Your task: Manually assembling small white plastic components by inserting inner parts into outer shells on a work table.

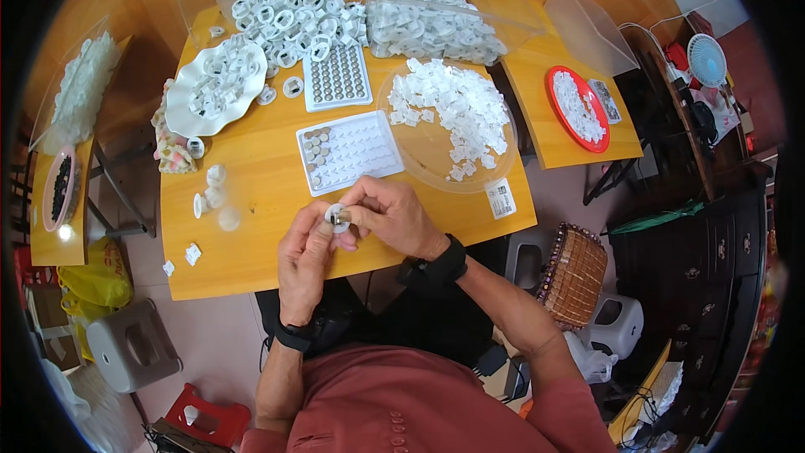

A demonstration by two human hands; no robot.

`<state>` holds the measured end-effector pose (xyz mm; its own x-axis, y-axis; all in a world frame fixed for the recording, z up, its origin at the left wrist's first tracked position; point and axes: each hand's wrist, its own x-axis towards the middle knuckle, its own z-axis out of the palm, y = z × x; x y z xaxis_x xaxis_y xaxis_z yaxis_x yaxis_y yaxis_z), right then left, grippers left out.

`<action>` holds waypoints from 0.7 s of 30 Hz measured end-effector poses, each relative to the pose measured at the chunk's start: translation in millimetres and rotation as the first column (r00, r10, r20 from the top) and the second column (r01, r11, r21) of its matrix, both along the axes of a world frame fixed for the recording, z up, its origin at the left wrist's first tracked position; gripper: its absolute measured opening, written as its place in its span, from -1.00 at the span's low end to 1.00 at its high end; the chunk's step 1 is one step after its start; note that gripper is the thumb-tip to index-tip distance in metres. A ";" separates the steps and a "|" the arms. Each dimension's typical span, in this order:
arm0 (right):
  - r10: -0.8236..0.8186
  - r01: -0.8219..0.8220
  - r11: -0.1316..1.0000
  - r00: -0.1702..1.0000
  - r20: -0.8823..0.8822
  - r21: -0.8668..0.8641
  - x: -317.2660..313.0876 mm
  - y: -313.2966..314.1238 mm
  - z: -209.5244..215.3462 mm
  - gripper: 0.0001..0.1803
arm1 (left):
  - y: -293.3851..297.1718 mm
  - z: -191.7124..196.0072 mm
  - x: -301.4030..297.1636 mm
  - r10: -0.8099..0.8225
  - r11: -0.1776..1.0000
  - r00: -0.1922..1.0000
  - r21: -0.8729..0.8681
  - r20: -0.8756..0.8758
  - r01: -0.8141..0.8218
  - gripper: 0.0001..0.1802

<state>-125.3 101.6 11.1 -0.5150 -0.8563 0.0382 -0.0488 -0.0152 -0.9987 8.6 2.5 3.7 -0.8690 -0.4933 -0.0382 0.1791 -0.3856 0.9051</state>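
Observation:
My left hand [306,256] pinches a small round white plastic part [336,211] with a dark centre, above the table's near edge. The fingers of my right hand [390,214] close on the same part from the right; whether they also hold something small is hidden. Just beyond lies a white moulded tray [360,155], its left columns filled with silver button cells [316,149]. Behind it, a second tray [314,99] is full of button cells. A clear round tray [411,164] of small white square pieces [457,105] sits to the right.
White round parts fill a scalloped bowl [180,117], a heap [289,4] and a clear box [436,29] at the back. Loose white parts [215,176] stand at left. A label card [501,199] lies at right. A red plate [597,144] is on the side table.

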 end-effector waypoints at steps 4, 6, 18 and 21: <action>0.071 -0.061 0.994 0.991 0.113 -0.086 1.4 -0.6 -2.6 -0.87 | 1.3 2.3 -1.3 -0.002 0.995 0.999 0.097 -0.046 0.007 -0.77; 0.067 -0.064 0.997 0.996 0.064 -0.044 1.3 0.8 -1.1 -0.87 | 2.4 1.7 -1.6 0.005 0.996 1.000 0.085 -0.029 -0.002 -0.77; 0.019 -0.019 0.998 1.000 0.003 -0.056 3.3 -3.2 -6.3 -0.86 | 3.3 1.3 -3.4 0.049 0.994 0.998 0.100 -0.041 -0.044 -0.78; 0.049 -0.049 0.999 0.999 -0.005 -0.003 2.2 0.9 0.4 -0.91 | -0.5 -2.3 -0.7 -0.010 0.989 1.000 -0.151 -0.025 0.006 -0.75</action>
<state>-123.2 102.6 11.5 -0.4721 -0.8805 0.0436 -0.0530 -0.0210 -0.9984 7.9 2.1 1.3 -0.8728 -0.4847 0.0580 0.2001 -0.2469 0.9481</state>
